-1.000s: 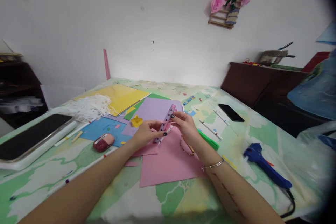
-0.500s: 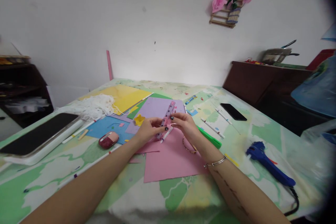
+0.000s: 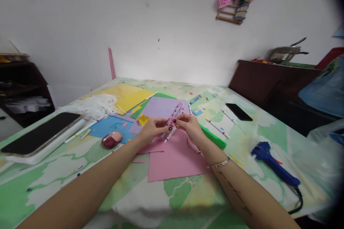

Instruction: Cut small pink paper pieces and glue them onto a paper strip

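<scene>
My left hand pinches the lower part of a narrow purple strip with dark dots, which stands tilted between my hands. From the right, my right hand has its thumb and fingers pressed together on a small pink piece against the strip. A thin white stick slants just below the fingertips. Under both hands lies pink paper, with purple paper behind it. The fingers partly hide the small pieces.
Left are a yellow flower shape, an earphone case, white yarn and a large tablet-like device. Right are a green tool, white sticks, a black phone and a blue glue gun.
The view has shifted slightly. My right fingers have moved a little closer to my left fingers at the strip, and both hands keep their pinch.
</scene>
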Motion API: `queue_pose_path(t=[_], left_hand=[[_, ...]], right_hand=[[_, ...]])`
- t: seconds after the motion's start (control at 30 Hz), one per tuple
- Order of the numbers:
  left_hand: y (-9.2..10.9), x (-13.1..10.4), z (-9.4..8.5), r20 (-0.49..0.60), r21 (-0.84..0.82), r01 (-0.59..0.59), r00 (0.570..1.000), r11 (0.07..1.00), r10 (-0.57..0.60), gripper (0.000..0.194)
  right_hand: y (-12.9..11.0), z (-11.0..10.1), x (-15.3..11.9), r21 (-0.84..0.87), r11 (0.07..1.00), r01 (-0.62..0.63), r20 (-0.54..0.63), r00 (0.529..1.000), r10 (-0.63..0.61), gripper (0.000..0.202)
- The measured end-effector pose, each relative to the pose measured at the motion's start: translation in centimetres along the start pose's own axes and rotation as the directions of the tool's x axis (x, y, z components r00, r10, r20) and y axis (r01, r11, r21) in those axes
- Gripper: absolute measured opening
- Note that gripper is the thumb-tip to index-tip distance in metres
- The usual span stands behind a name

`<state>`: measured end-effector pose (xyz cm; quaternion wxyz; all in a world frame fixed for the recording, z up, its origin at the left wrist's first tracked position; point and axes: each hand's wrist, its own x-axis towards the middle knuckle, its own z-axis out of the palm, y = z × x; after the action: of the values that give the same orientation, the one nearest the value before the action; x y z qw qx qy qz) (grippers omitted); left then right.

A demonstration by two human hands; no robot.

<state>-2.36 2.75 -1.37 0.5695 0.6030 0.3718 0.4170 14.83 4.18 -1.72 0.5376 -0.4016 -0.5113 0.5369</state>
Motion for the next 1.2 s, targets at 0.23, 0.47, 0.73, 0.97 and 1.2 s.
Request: queue_pose_path(t=[0.23, 0.47, 0.73, 0.97, 1.2], left_hand=[[0.1, 0.0, -0.3, 0.037, -0.194, 0.119, 0.993, 0.974, -0.114, 0.040], [0.0, 0.0, -0.3, -0.025, -0.149, 0.077, 0.996, 0.986, -0.081, 0.056], [-0.7, 0.8, -0.6, -0.195, -0.177, -0.125, 0.977, 0.976, 0.090, 0.052], [-0.6, 0.7, -0.5, -0.219, -0.255, -0.115, 0.974, 0.960, 0.059, 0.051], [-0.6, 0.7, -0.5, -0.155, -0.376, -0.090, 0.987, 0.922, 0.033, 0.049]], right_hand=[[-0.2, 0.0, 0.0, 0.034, 0.999, -0.004, 0.015, 1.000, 0.003, 0.019], [-0.6, 0.0, -0.2, 0.085, 0.996, -0.011, 0.050, 0.999, 0.007, 0.023], [-0.2, 0.2, -0.5, 0.081, 0.989, -0.123, 0.139, 0.984, 0.111, 0.035], [0.5, 1.0, -1.1, -0.113, 0.994, -0.005, 0.144, 0.989, 0.021, 0.038], [0.6, 1.2, -1.3, -0.227, 0.973, 0.053, 0.135, 0.991, -0.022, 0.039]])
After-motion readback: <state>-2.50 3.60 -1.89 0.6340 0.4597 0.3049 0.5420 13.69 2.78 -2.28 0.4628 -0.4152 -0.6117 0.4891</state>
